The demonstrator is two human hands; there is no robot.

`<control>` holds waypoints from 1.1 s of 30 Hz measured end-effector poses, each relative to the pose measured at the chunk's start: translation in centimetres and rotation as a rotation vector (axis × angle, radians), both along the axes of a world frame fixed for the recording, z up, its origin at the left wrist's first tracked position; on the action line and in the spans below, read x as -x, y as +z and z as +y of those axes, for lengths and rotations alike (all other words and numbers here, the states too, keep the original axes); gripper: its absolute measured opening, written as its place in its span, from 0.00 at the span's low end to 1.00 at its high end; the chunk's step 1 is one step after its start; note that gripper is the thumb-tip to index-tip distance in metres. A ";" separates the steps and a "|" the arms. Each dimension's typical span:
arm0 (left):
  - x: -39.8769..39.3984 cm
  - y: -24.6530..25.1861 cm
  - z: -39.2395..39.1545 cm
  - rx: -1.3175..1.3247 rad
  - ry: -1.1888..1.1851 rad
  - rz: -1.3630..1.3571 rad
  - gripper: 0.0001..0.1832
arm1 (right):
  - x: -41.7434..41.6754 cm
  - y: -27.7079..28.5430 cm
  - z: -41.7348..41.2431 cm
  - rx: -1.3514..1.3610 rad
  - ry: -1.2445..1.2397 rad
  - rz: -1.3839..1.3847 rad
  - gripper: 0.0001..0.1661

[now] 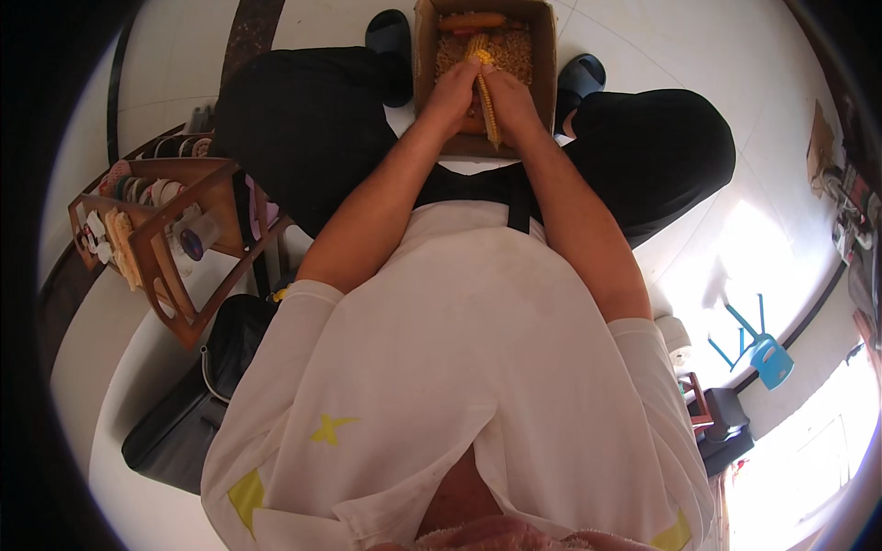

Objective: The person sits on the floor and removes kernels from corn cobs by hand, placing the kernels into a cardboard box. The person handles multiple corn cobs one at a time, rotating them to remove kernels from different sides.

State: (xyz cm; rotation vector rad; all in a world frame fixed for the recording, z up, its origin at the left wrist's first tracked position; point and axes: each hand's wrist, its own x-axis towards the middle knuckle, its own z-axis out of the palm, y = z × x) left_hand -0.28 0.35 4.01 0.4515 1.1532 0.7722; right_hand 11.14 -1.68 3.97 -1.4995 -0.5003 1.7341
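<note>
An ear of dried yellow corn [490, 110] lies lengthwise between my two hands, its tip pointing back towards me. My left hand [455, 96] grips it from the left side and my right hand [509, 100] from the right, with the thumbs close together near its upper part. Past the thumbs a partly bare cob part [477, 44] shows; whether it is a second ear I cannot tell. Beneath both hands stands a cardboard box [545, 41] holding loose kernels [520, 52] and an orange-yellow ear [472, 21] lying across its far end. My fingers' undersides are hidden.
The box is on the tiled floor between my legs, with a dark slipper [388, 41] and another slipper [583, 74] on either side. A wooden rack [200, 313] with rolls and other items stands at left, above a black bag [172, 427]. A blue chair [771, 361] is at right.
</note>
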 end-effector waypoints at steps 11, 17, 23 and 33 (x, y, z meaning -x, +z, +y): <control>0.3 2.6 -2.1 -0.111 -0.438 0.552 0.28 | -0.9 0.8 1.8 0.020 -0.204 -0.128 0.25; 0.5 2.3 -2.1 -0.332 -0.485 0.726 0.24 | -0.8 2.9 3.4 0.083 -0.184 -0.282 0.28; 0.0 3.3 -1.8 -0.362 -0.479 0.583 0.24 | -1.6 -1.8 7.2 -0.051 -0.188 -0.497 0.27; -0.3 2.9 -2.1 -0.192 -0.302 0.388 0.28 | -0.3 -1.3 6.8 -0.085 -0.400 -0.332 0.17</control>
